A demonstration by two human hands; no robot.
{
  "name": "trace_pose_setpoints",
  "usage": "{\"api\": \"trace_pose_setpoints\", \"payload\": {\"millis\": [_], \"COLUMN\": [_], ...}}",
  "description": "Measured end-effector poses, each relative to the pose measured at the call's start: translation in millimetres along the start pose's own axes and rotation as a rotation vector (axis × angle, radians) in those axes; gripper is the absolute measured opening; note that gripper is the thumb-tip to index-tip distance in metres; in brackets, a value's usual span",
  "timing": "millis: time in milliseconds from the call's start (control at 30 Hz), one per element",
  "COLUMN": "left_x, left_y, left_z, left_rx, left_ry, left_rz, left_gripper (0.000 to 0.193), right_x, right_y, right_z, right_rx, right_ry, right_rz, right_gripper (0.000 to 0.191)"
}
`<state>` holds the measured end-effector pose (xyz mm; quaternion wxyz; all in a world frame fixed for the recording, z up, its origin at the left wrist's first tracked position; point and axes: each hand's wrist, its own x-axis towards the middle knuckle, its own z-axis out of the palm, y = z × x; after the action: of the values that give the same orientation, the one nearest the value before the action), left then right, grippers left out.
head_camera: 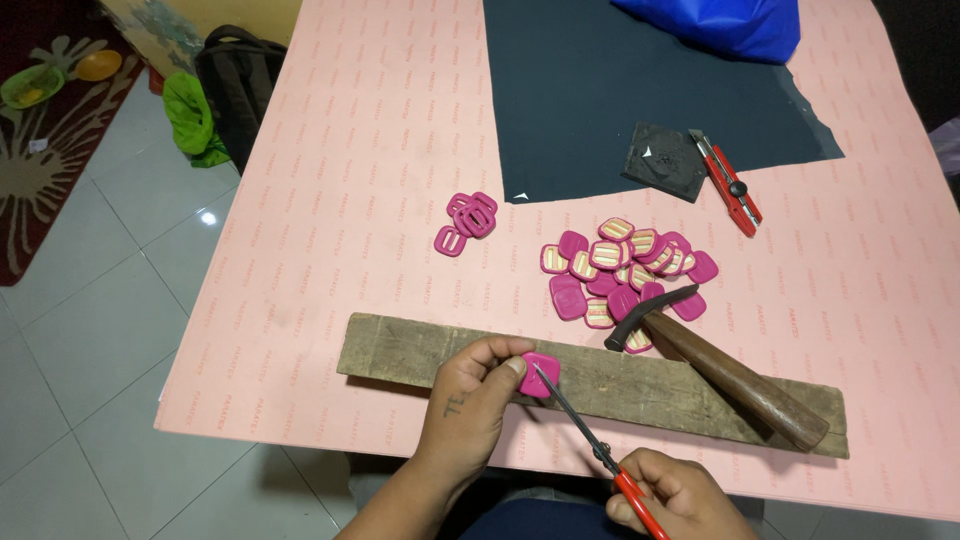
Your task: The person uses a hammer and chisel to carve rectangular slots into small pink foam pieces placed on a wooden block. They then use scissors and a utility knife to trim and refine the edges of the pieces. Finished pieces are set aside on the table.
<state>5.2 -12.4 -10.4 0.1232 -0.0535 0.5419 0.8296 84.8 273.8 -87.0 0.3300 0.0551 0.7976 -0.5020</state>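
My left hand (478, 400) pinches a magenta plastic buckle piece (541, 373) down on a worn wooden plank (420, 352). In my right hand (672, 494) is a red-handled screwdriver (590, 440), its metal tip touching that piece. A hammer (722, 368) with a brown wooden handle lies across the plank, head resting by a heap of magenta buckle pieces (625, 268). A smaller cluster of magenta buckle frames (468, 221) lies to the left of the heap.
A pink sheet (350, 150) covers the table. On it lie a dark navy sheet (620, 90), a small black pouch (665, 160), a red utility knife (730, 183) and a blue bag (720, 22). Beside the table: a black backpack (240, 85), green cloth (188, 115), tiled floor.
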Motion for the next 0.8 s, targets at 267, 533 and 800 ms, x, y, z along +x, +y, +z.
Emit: {"api": "trace_pose_setpoints", "payload": {"millis": [267, 533, 800], "left_x": [2, -1, 1], "left_y": [4, 3, -4], "left_z": [4, 14, 5], "left_rx": [-0.070, -0.134, -0.244], "left_ry": [0.075, 0.029, 0.088], "left_rz": [-0.004, -0.059, -0.178], "left_gripper": [0.031, 0.014, 0.016], "right_x": [-1, -2, -7], "right_y": [0, -12, -24], "right_z": [-4, -1, -7], "right_rx": [0.333, 0.448, 0.330], "right_ry": [-0.312, -0.427, -0.366], "right_rz": [-0.198, -0.233, -0.184], "right_gripper": [0.044, 0.047, 0.053]}}
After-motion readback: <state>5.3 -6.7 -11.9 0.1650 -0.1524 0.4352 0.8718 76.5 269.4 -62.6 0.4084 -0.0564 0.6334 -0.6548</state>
